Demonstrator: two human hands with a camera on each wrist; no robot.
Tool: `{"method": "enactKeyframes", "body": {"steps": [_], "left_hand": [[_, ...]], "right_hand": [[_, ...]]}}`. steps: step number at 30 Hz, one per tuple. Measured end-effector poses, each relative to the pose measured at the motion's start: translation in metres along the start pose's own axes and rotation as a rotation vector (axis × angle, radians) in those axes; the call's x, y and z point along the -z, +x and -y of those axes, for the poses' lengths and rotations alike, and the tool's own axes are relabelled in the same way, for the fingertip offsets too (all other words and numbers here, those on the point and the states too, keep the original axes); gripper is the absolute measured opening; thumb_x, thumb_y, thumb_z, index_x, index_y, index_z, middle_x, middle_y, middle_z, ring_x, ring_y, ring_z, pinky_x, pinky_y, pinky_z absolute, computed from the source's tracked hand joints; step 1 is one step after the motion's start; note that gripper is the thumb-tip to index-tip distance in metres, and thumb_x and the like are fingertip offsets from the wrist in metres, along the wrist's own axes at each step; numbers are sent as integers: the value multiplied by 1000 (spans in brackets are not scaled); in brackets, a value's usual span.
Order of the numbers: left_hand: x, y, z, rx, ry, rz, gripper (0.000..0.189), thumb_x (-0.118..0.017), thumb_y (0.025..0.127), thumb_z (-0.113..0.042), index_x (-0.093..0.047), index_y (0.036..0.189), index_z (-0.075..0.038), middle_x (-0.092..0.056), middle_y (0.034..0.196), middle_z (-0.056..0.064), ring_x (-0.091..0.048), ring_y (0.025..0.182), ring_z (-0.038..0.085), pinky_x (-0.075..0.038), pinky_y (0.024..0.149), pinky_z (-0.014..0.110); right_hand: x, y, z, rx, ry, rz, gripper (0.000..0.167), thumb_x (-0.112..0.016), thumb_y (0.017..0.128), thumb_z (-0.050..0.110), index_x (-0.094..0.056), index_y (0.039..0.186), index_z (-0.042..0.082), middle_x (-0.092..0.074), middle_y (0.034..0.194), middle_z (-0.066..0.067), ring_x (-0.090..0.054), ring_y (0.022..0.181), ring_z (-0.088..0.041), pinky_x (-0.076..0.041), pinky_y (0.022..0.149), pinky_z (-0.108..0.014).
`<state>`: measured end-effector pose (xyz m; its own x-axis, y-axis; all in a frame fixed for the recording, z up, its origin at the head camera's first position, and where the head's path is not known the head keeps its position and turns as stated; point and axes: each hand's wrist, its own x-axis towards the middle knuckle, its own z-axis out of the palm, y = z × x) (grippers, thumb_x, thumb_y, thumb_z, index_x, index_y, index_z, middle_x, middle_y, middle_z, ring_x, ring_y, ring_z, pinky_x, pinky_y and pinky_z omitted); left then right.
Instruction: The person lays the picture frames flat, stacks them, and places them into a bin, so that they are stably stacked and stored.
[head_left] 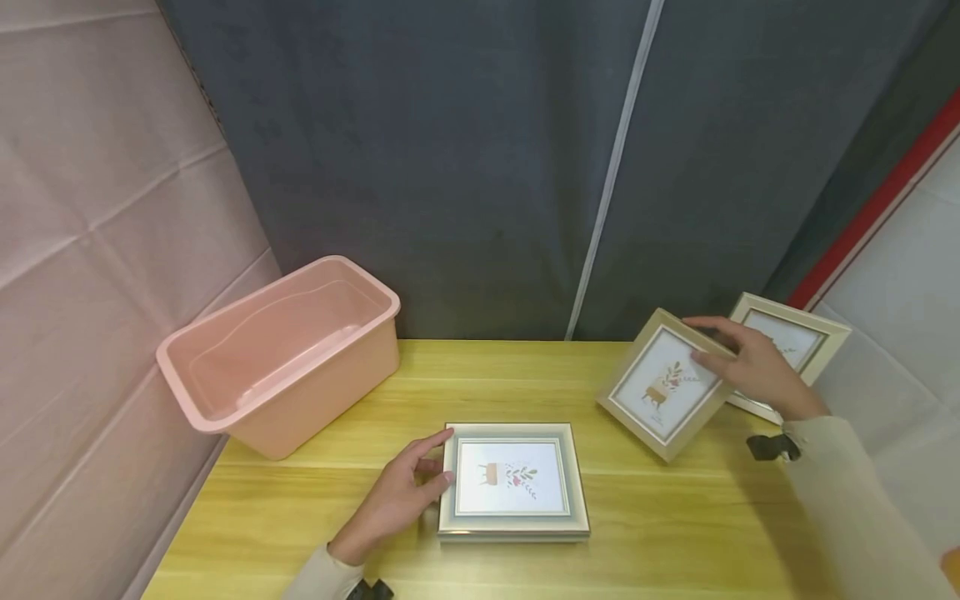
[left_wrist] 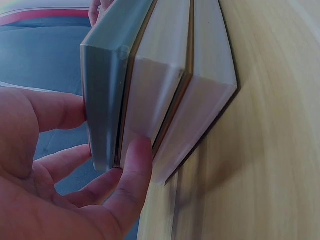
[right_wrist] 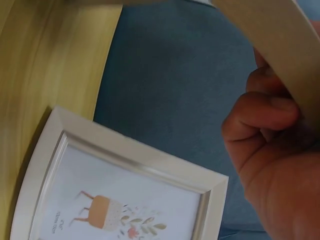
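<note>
A picture frame with a pale green inner border [head_left: 513,523] lies face up on top of a stack. My left hand [head_left: 401,492] is at the stack's left side, fingertips touching its edges. In the left wrist view the stack is three frames thick, the green-sided top frame [left_wrist: 102,95] above two whitish ones, with my left fingers [left_wrist: 136,172] against their sides. My right hand [head_left: 753,367] grips a beige picture frame [head_left: 663,387] by its upper right edge, holding it tilted. A cream picture frame [head_left: 828,342] leans behind that hand; its print shows in the right wrist view.
A pink plastic bin [head_left: 322,383] stands at the left back of the wooden table [head_left: 600,567]. A dark grey curtain [head_left: 450,183] hangs behind the table. Pale cloth walls flank it on the left and right, a red strip [head_left: 877,200] running along the right one.
</note>
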<state>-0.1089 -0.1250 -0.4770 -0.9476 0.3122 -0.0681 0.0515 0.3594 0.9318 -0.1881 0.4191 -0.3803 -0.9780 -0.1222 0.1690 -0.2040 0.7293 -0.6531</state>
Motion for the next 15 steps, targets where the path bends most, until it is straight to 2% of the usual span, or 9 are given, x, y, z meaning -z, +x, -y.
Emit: {"method": "enactKeyframes", "body": {"steps": [4,11,15], "left_hand": [[0,0,-2,0,9,-2,61,-75,99,-22,-53,156,-29,-49,159,15,-61,126,33,-60,73,25],[0,-1,-2,9,20,-13,61,-75,99,-24,-53,155,-31,-51,159,13,-61,127,32,-61,75,26],[0,-3,-2,12,11,-19,61,-75,99,-25,-53,155,-31,-50,159,13,-61,127,32,-60,77,26]], "right_hand": [[-2,-4,11,14,14,-14,56,-71,103,25,-52,156,20,-76,105,-14,-72,77,-14,-56,64,-28],[-7,-10,30,33,59,-64,54,-72,102,24,-56,154,24,-74,103,-4,-71,79,-11,-58,62,-29],[-11,-15,40,40,74,-69,54,-72,103,25,-56,154,24,-74,101,-5,-71,78,-12,-58,61,-29]]}}
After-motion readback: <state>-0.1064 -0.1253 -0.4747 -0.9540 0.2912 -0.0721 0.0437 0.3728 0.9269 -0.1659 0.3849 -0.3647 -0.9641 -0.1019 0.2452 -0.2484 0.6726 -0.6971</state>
